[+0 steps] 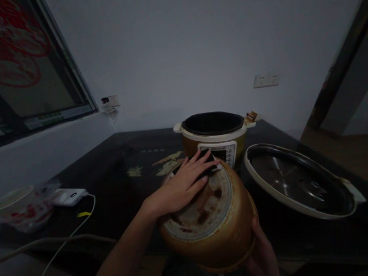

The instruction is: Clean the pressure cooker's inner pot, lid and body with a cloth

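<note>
Brown metal, scuffed: a round pot (219, 247), tipped so its stained base (205, 214) faces up & twd camera. Head view, only one. Pot sits low centre of view, by near edge of the dark table (108, 188), in front of the cooker body (191, 148); can't tell if it rests on anything below

L hand (185, 178): laid over the base, palm down, fingers long & almost straight, slightly apart, not wrapped round the pot. Under fingertips a small black pad (207, 155), touching pot near base's far edge; material unclear, partly hidden by fingers

R hand (264, 251): clamped on pot's rim side, lower R, thumb up along outer wall, other fingers mostly hidden. Hands well apart from e/o, both on same pot

Cooker body: upright, no cover on, dark inside, pale rim, ctrl panel (231, 153) facing camera. Lid (293, 181) to R, glossy inner side up, tilted, apart from pot. Far L: bowl (22, 207) w/ plastic bag about it; white device (69, 196) just beside, white cable (57, 253) trailing off
</note>
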